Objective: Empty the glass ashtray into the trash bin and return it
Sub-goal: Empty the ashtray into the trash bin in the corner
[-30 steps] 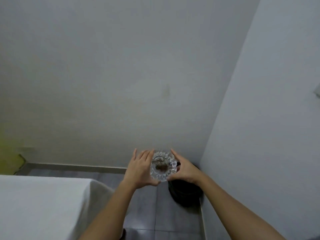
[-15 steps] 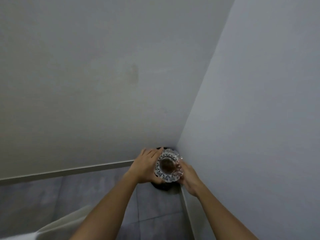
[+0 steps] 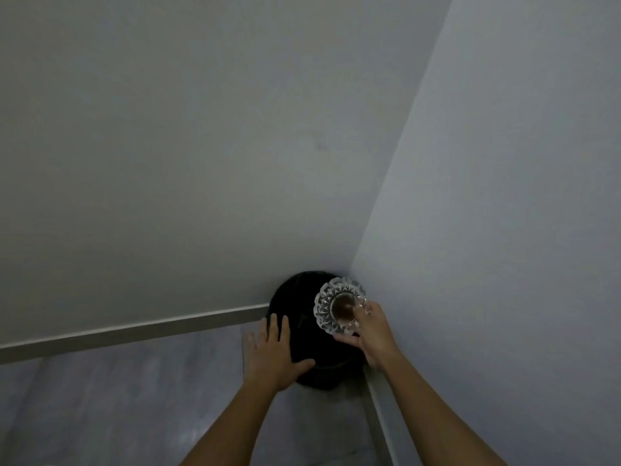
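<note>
The cut-glass ashtray [image 3: 327, 306] hangs over the black trash bin [image 3: 302, 299] that stands in the room's corner. Brown ash fills its round well. My right hand [image 3: 371, 334] grips the ashtray by its right and lower rim. My left hand [image 3: 272, 353] is off the ashtray, fingers spread, resting flat on the bin's near left side. The ashtray sits roughly level, its opening facing up toward the camera.
Two pale walls meet right behind the bin. A light skirting board [image 3: 134, 331] runs along the left wall, another [image 3: 379, 412] along the right. Grey floor tiles [image 3: 117, 408] spread out to the left and front.
My left hand has let go of the ashtray and dropped onto the bin's side. The view has closed in on the corner, and the bin now shows more fully under the ashtray.
</note>
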Action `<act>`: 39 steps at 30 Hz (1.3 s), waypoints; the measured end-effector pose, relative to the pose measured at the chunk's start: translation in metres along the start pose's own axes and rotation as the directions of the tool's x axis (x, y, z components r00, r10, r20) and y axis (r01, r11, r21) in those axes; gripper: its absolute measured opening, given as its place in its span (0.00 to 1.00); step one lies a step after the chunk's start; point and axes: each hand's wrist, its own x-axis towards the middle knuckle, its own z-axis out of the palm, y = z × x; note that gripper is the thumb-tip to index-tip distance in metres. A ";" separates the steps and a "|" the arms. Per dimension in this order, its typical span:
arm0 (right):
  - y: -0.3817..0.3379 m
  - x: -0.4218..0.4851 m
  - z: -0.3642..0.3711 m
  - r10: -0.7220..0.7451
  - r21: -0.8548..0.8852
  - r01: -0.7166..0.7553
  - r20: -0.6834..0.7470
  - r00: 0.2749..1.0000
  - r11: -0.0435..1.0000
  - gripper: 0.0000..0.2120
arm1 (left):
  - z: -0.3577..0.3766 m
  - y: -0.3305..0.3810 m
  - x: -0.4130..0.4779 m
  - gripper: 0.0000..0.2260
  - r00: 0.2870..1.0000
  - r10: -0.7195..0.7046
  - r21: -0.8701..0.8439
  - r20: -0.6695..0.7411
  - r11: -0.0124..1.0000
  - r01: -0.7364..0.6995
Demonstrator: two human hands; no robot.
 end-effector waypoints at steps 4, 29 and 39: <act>0.056 0.061 -0.005 -0.095 -0.149 0.089 -0.032 0.995 0.985 0.11 | 0.073 -0.007 0.059 0.51 0.997 -0.075 -0.035 0.029 0.997 0.076; 0.139 0.133 -0.041 -0.358 -0.402 0.402 0.916 0.184 -0.823 0.12 | 0.156 -0.003 0.103 0.62 0.979 -0.170 -0.204 -0.109 0.968 0.145; 0.144 0.146 -0.080 -0.258 -0.309 0.368 0.949 0.183 -0.877 0.07 | 0.157 -0.001 0.103 0.63 0.977 -0.172 -0.207 -0.123 0.968 0.145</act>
